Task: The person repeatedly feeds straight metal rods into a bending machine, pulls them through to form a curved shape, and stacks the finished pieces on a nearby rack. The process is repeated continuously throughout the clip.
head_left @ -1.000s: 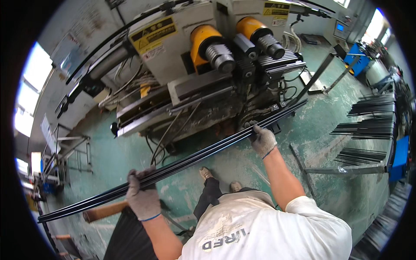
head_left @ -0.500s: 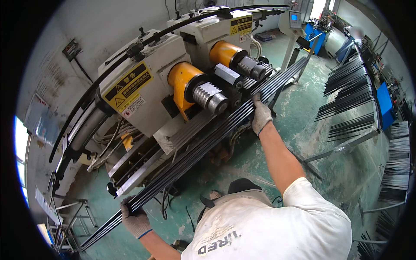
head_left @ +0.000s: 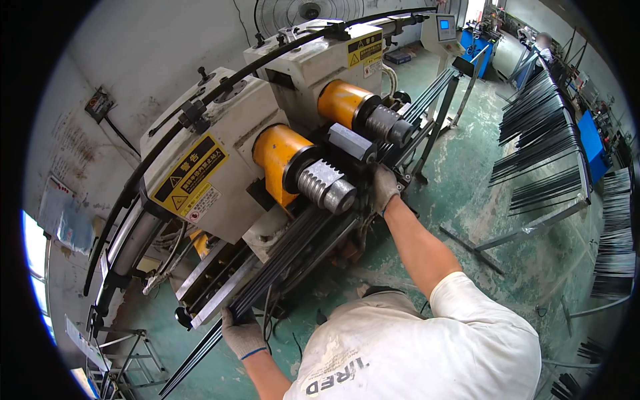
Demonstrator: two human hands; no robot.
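A long bundle of thin black metal rods (head_left: 293, 253) lies along the machine's feed bed, below two orange cylinders with ribbed steel rollers (head_left: 327, 187). My left hand (head_left: 241, 332), in a grey glove, grips the bundle near its lower left end. My right hand (head_left: 385, 188), also gloved, holds the same bundle further up, right beside the rollers. Both arms stretch from my white shirt at the bottom.
The grey machine (head_left: 207, 153) with yellow warning labels fills the middle. Racks of black rods (head_left: 540, 160) stand at the right on the green floor. A small control screen (head_left: 445, 28) sits at the far end. A metal stand (head_left: 127, 347) is at lower left.
The rod bundle has moved from out over the floor up onto the machine bed under the rollers. Both hands went with it, and my view has swung closer to the machine.
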